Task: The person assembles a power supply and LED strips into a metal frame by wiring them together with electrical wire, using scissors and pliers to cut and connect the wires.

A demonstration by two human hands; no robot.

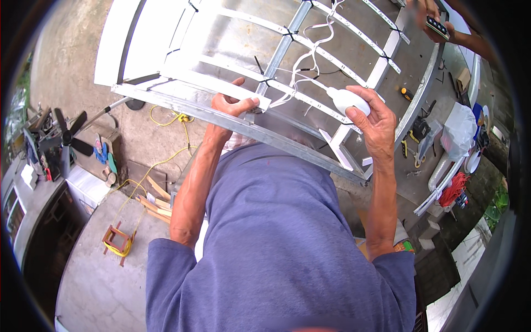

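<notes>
My right hand [379, 122] pinches a white oval plastic piece [349, 103] between thumb and fingers. A white cable [311, 54] runs from its narrow end up across the frame. My left hand [229, 105] is closed on the end of a long white bar [218, 91], thumb on top, with some fingers hidden beneath. Both hands are over a grey metal frame [221, 117]. White light strips [326, 53] cross it, tied to a metal crossbar [279, 52] with black zip ties [290, 34].
Another person's hand [426, 12] holds a small dark object [437, 27] at the upper right. Scissors [420, 159], a screwdriver [406, 94], a plastic bag [458, 131] and red cord [454, 189] lie right. A yellow cord [163, 161], wood scraps [157, 205] and a black fan [67, 136] are left.
</notes>
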